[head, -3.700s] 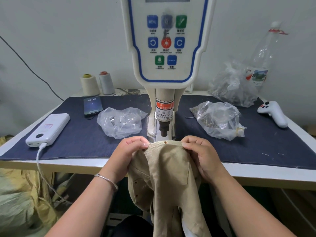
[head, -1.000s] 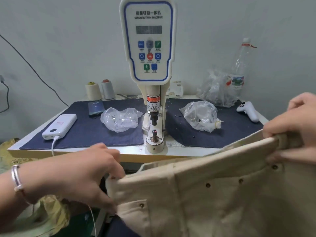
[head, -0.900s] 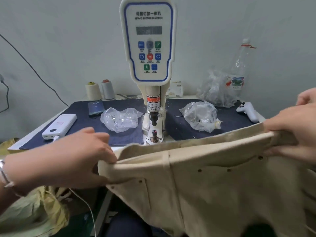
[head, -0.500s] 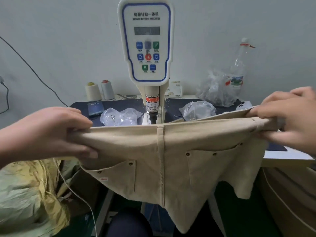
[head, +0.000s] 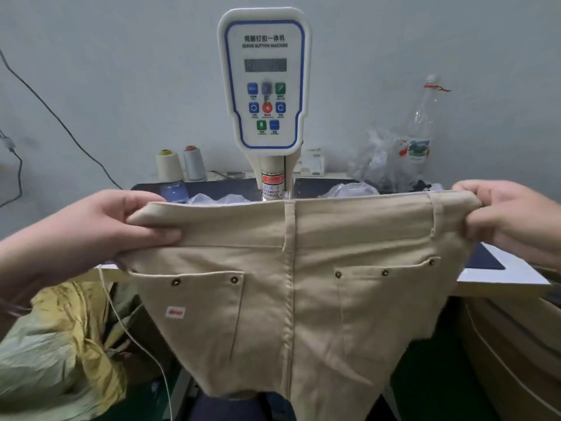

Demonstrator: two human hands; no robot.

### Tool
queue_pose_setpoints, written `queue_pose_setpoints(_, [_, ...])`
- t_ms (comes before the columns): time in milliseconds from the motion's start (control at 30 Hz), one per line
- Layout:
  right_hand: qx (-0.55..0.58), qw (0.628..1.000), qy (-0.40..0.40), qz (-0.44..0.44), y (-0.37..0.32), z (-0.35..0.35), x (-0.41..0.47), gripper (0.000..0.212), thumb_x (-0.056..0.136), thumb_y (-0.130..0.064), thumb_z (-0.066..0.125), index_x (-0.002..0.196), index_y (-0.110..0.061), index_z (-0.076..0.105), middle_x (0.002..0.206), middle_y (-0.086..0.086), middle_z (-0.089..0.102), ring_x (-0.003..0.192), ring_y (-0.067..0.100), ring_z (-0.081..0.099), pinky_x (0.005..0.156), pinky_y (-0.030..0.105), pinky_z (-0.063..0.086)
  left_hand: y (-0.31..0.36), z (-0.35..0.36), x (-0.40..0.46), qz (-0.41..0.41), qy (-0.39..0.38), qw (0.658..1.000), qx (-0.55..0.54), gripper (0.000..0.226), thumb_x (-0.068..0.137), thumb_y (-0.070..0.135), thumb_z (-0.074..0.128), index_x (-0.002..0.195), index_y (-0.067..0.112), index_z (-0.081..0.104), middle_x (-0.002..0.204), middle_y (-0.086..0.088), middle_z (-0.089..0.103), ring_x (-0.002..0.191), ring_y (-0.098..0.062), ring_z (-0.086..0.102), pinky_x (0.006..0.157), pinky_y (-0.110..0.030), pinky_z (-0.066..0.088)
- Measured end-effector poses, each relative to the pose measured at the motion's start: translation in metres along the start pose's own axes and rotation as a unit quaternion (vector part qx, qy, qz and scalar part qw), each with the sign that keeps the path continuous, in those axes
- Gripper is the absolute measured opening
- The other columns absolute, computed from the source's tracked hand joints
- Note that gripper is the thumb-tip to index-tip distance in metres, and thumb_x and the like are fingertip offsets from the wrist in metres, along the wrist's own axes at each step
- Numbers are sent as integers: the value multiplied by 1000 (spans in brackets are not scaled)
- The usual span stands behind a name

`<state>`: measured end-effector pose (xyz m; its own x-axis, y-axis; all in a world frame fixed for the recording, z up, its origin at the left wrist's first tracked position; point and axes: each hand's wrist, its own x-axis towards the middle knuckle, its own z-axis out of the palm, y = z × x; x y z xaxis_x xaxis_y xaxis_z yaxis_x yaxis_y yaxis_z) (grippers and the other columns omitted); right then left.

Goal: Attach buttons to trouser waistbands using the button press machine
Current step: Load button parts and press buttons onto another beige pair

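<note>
While the trousers [head: 291, 299] are held taut by the waistband, pinched in left hand [head: 100, 229] and right hand [head: 513, 217] fingers, a slip could be caused by uneven pull

Both hands hold beige trousers [head: 291, 287] up by the waistband [head: 303, 221], stretched flat, back pockets facing the camera. The left hand [head: 100, 229] pinches one end, the right hand [head: 510, 217] the other. Behind stands the button press machine [head: 264, 86] on its table [head: 498, 278].
</note>
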<state>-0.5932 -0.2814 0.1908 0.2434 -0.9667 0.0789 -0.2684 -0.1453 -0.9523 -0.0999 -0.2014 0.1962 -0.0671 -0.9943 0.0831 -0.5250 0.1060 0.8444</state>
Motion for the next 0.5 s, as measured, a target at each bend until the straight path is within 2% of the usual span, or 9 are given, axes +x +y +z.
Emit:
queue_pose_setpoints(67, [24, 999, 34, 6, -2, 8, -3, 56, 60, 28, 25, 47, -21, 49, 53, 3, 39, 50, 16, 36, 40, 19, 26, 10, 9, -3, 15, 90, 990, 110, 53, 45, 60, 91, 83, 26, 75, 58, 2, 64, 48, -3, 56, 43, -14, 45])
queue_pose_setpoints(133, [27, 997, 66, 21, -5, 19, -7, 56, 62, 26, 23, 47, -21, 50, 51, 2, 38, 46, 15, 34, 39, 18, 22, 18, 16, -3, 20, 133, 975, 174, 52, 41, 68, 78, 74, 28, 69, 51, 4, 58, 41, -3, 49, 41, -18, 43])
queue_pose_setpoints(233, [42, 996, 80, 21, -8, 35, -15, 46, 66, 24, 23, 61, -13, 50, 58, 8, 42, 43, 13, 41, 38, 16, 26, 19, 21, -1, -2, 74, 944, 322, 56, 37, 84, 65, 77, 44, 66, 57, 19, 62, 54, 2, 58, 45, -24, 42])
queue_pose_setpoints(300, [83, 995, 61, 13, -11, 42, -20, 31, 61, 19, 30, 76, 3, 52, 70, 12, 43, 56, 18, 45, 45, 23, 28, 16, 22, -3, -49, -1, 938, 342, 57, 39, 91, 61, 69, 44, 72, 52, 15, 61, 49, 1, 56, 46, -19, 39])
queue_pose_setpoints(333, [102, 994, 46, 17, -12, 42, -23, 37, 58, 13, 37, 90, 7, 56, 82, 14, 47, 67, 24, 44, 51, 29, 30, 15, 23, -5, -69, -34, 947, 310, 60, 42, 92, 65, 71, 40, 75, 54, 13, 64, 50, 0, 57, 48, -18, 41])
queue_pose_setpoints(367, [112, 993, 30, 24, -12, 40, -28, 45, 59, 8, 45, 103, 7, 57, 91, 15, 48, 76, 28, 45, 55, 33, 32, 12, 23, -6, -73, -68, 963, 252, 63, 48, 90, 69, 81, 38, 78, 65, 9, 71, 58, -1, 65, 56, -20, 48])
queue_pose_setpoints(400, [109, 993, 23, 28, -13, 38, -34, 44, 65, 7, 50, 109, 6, 57, 93, 16, 52, 79, 29, 49, 57, 33, 38, 6, 25, -7, -65, -111, 976, 176, 64, 55, 83, 75, 97, 35, 78, 82, 4, 77, 76, -9, 73, 66, -25, 55])
queue_pose_setpoints(433, [97, 994, 31, 29, -12, 35, -41, 37, 72, 10, 53, 108, 4, 58, 90, 17, 57, 77, 27, 57, 58, 29, 45, -1, 29, -5, -46, -160, 982, 85, 64, 63, 71, 81, 112, 31, 74, 98, -2, 78, 92, -19, 75, 76, -29, 59])
queue_pose_setpoints(500, [79, 995, 66, 18, -12, 24, -61, 28, 79, 13, 54, 99, -6, 60, 85, 9, 66, 69, 15, 65, 54, 19, 51, -11, 45, -1, -23, -242, 966, -86, 61, 72, 41, 89, 127, 22, 67, 116, -14, 73, 106, -33, 71, 82, -36, 60])
